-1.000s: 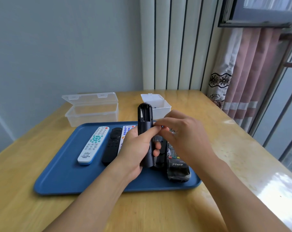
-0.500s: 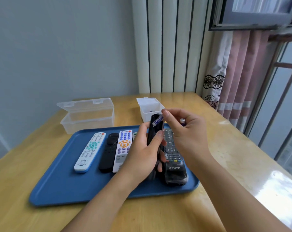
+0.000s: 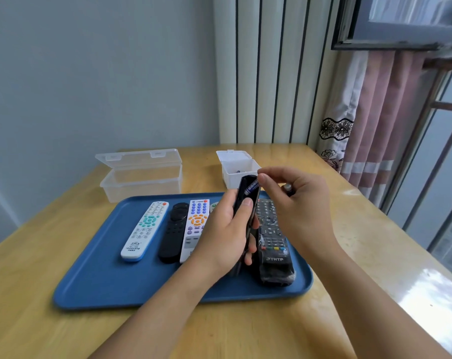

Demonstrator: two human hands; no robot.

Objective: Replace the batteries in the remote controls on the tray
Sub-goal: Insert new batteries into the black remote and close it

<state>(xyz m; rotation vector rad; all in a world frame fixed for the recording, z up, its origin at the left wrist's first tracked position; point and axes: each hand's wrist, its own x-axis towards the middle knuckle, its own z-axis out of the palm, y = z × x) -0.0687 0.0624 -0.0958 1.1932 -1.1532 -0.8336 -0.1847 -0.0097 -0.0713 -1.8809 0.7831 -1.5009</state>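
Item: black remote (image 3: pixel 245 216), centre of frame, held tilted above the blue tray (image 3: pixel 95 278) with its open battery bay turned toward the camera, likely for access.

Left hand (image 3: pixel 225 234): wrapped around the remote's lower body, thumb pressed on its edge.

Right hand (image 3: pixel 295 195): just right of the remote's top; fingertips pinch a battery (image 3: pixel 253 187) in the bay; a second battery (image 3: pixel 288 189) is tucked against the palm.

Other remotes lie on the tray, lower centre. Two open boxes stand on the desk (image 3: pixel 349 242) behind.
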